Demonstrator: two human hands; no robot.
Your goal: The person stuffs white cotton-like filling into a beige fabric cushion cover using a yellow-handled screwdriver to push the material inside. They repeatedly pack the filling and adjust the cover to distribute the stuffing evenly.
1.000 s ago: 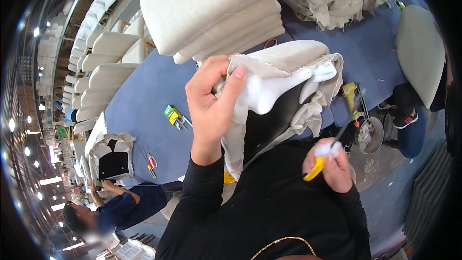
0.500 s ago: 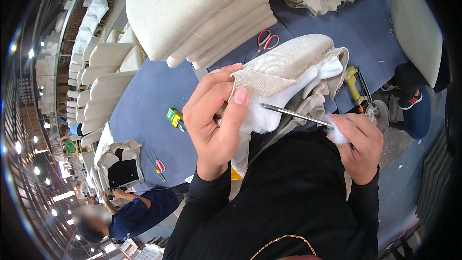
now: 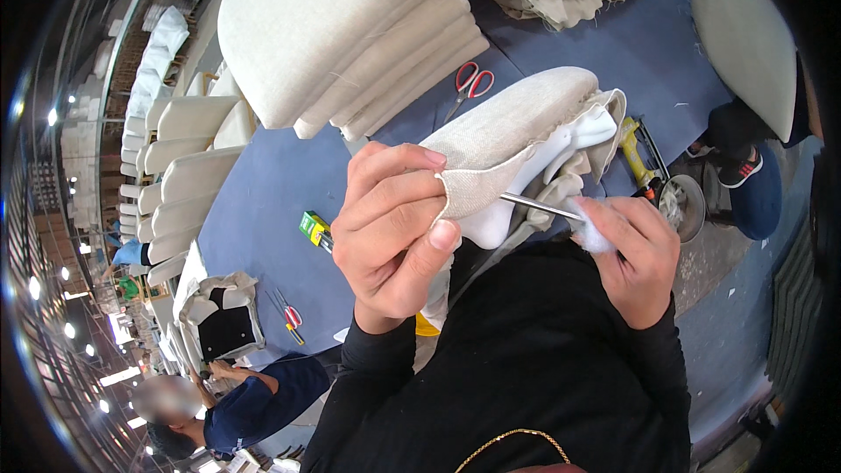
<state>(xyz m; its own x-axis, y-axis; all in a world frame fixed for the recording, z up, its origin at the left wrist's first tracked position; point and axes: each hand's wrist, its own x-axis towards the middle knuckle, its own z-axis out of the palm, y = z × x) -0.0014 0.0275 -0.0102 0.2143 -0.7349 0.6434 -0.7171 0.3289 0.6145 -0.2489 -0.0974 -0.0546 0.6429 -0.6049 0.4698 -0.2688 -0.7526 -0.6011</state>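
Note:
A cushion with a beige woven cover (image 3: 517, 118) rests against my lap, its cover parted along one side. My left hand (image 3: 390, 232) pinches the loose corner of that cover between thumb and fingers. White padding (image 3: 484, 226) shows beneath the raised fabric. In my right hand (image 3: 638, 254) is a thin metal rod (image 3: 545, 208), resembling a screwdriver shaft, its handle hidden by the fingers. A tuft of white stuffing (image 3: 592, 235) is held along with it. The rod's tip passes under the cover's edge, out of sight.
Beyond stands a stack of beige padded panels (image 3: 350, 26). Red-handled scissors (image 3: 469, 83) lie beside it, a small green box (image 3: 314, 228) at left. On the right are a yellow tool (image 3: 635, 153) and a bucket (image 3: 688, 208). A co-worker (image 3: 254, 407) works at lower left.
The rod's tip, visible on the white padding before, has gone under the cover. My right hand has moved left, and my left hand has drawn the fabric corner down over the padding.

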